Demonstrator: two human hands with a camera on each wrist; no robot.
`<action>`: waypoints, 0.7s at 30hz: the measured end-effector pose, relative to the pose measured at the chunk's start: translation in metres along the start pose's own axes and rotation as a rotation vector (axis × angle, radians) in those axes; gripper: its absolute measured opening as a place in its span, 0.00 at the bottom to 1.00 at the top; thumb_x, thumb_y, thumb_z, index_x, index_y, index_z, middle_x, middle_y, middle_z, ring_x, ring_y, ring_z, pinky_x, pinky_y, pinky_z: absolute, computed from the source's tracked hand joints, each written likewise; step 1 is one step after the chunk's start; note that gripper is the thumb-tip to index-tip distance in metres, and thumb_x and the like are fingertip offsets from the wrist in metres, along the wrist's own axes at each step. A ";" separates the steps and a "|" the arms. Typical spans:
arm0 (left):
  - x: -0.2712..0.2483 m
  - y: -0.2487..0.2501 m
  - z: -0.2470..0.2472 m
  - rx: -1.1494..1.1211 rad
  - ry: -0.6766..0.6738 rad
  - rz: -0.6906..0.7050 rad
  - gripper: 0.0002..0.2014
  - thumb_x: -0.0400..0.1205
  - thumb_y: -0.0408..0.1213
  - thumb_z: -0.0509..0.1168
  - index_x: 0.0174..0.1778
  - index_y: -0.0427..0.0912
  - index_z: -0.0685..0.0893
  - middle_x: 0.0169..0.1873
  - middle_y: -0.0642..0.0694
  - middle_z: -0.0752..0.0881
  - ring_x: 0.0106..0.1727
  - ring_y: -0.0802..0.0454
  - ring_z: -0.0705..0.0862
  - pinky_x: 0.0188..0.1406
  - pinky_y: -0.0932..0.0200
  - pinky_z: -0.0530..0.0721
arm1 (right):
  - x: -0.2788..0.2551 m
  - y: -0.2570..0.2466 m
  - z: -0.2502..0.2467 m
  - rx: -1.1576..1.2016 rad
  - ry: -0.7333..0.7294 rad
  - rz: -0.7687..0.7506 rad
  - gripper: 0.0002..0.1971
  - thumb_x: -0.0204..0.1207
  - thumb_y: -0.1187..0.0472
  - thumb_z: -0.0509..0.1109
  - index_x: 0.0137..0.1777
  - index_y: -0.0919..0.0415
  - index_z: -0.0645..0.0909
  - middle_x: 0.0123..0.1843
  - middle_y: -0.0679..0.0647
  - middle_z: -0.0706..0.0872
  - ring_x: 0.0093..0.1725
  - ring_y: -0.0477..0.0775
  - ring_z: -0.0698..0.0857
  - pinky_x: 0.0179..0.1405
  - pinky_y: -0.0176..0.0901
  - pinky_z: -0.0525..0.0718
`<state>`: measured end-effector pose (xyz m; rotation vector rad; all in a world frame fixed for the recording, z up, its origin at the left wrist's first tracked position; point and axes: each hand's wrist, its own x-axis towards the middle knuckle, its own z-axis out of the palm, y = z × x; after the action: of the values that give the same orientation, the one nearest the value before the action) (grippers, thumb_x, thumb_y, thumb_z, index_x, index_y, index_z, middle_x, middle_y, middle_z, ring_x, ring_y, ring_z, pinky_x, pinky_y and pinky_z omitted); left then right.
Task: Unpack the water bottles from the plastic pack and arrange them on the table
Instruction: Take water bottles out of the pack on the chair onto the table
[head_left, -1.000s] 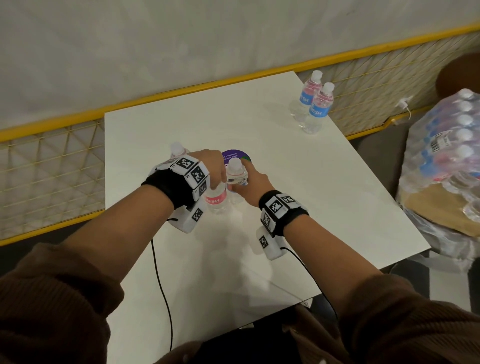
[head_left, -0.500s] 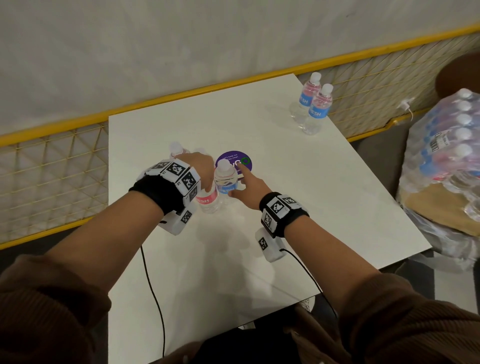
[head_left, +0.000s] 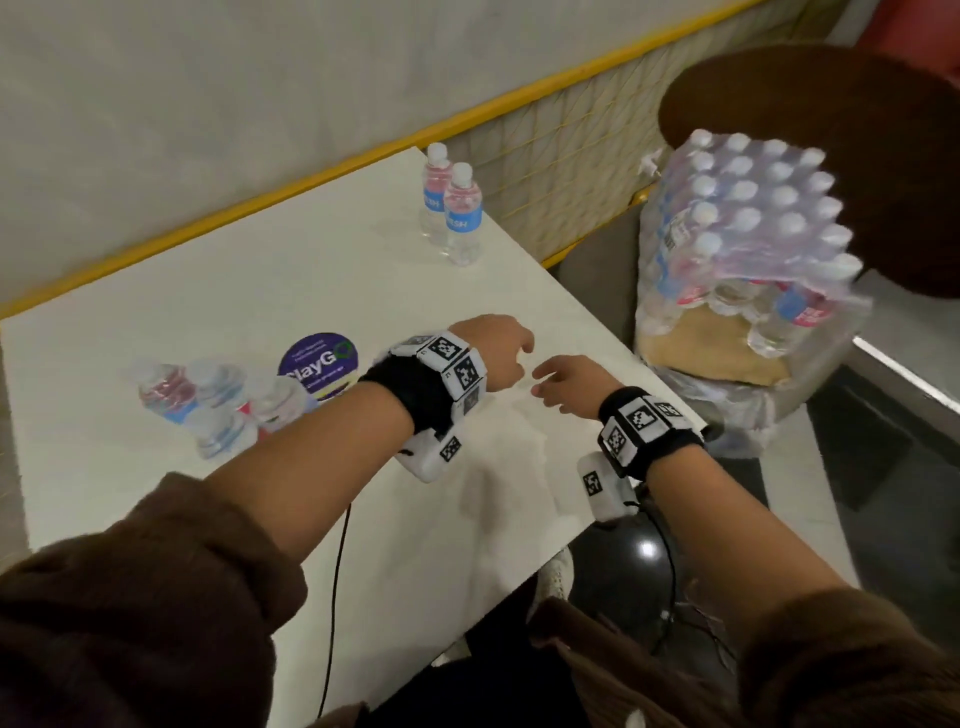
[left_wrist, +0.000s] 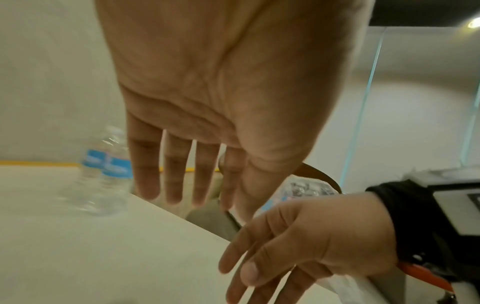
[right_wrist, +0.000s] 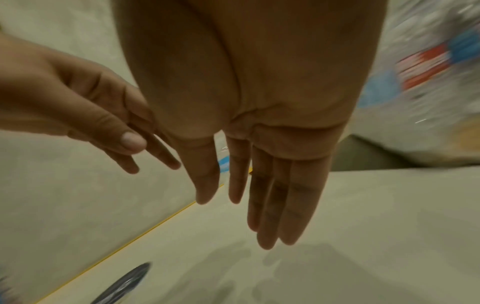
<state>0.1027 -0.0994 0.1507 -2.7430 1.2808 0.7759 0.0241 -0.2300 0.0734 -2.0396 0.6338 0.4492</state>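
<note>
Three small water bottles (head_left: 223, 410) stand blurred in a cluster at the left of the white table (head_left: 260, 291). Two more bottles (head_left: 457, 218) stand at its far corner, and appear again in the left wrist view (left_wrist: 103, 174). The shrink-wrapped plastic pack (head_left: 743, 244) of bottles sits off the table's right side, torn open low at its front. My left hand (head_left: 498, 353) and right hand (head_left: 561, 384) hover side by side over the table's right part, empty. The wrist views show the left fingers (left_wrist: 176, 179) and right fingers (right_wrist: 270, 205) straight, with the pack (right_wrist: 428, 72) just beyond.
A round purple sticker (head_left: 319, 364) lies on the table beside the bottle cluster. A yellow-railed mesh partition (head_left: 311, 171) runs along the far edge. A brown round seat (head_left: 831, 130) is behind the pack, cardboard (head_left: 701, 343) under it. A black cable (head_left: 335, 571) hangs from my left wrist.
Both hands have let go of the bottles they held at the table's middle and moved right, toward the pack. The head view has swung right, so the pack now shows in full.
</note>
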 end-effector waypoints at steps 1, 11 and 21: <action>0.019 0.018 0.000 -0.011 0.005 0.051 0.21 0.82 0.41 0.60 0.73 0.50 0.73 0.74 0.47 0.71 0.72 0.45 0.73 0.66 0.50 0.76 | -0.001 0.016 -0.018 0.032 0.037 0.029 0.14 0.76 0.61 0.70 0.61 0.62 0.80 0.50 0.58 0.85 0.46 0.54 0.84 0.50 0.49 0.83; 0.139 0.133 -0.011 -0.121 0.073 0.258 0.36 0.79 0.38 0.65 0.81 0.61 0.57 0.83 0.42 0.44 0.81 0.34 0.54 0.78 0.44 0.65 | 0.008 0.105 -0.161 0.234 0.454 0.150 0.22 0.76 0.65 0.69 0.70 0.60 0.72 0.59 0.61 0.84 0.56 0.60 0.82 0.63 0.57 0.81; 0.162 0.152 -0.009 -0.095 0.165 0.147 0.41 0.79 0.40 0.65 0.81 0.58 0.45 0.82 0.45 0.40 0.78 0.33 0.62 0.65 0.39 0.78 | 0.043 0.080 -0.192 0.225 0.404 -0.089 0.16 0.76 0.62 0.69 0.64 0.61 0.78 0.59 0.56 0.85 0.59 0.54 0.82 0.58 0.45 0.78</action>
<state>0.0847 -0.3183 0.1157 -2.8659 1.5294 0.6459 0.0231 -0.4414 0.0943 -1.9437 0.7908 -0.0906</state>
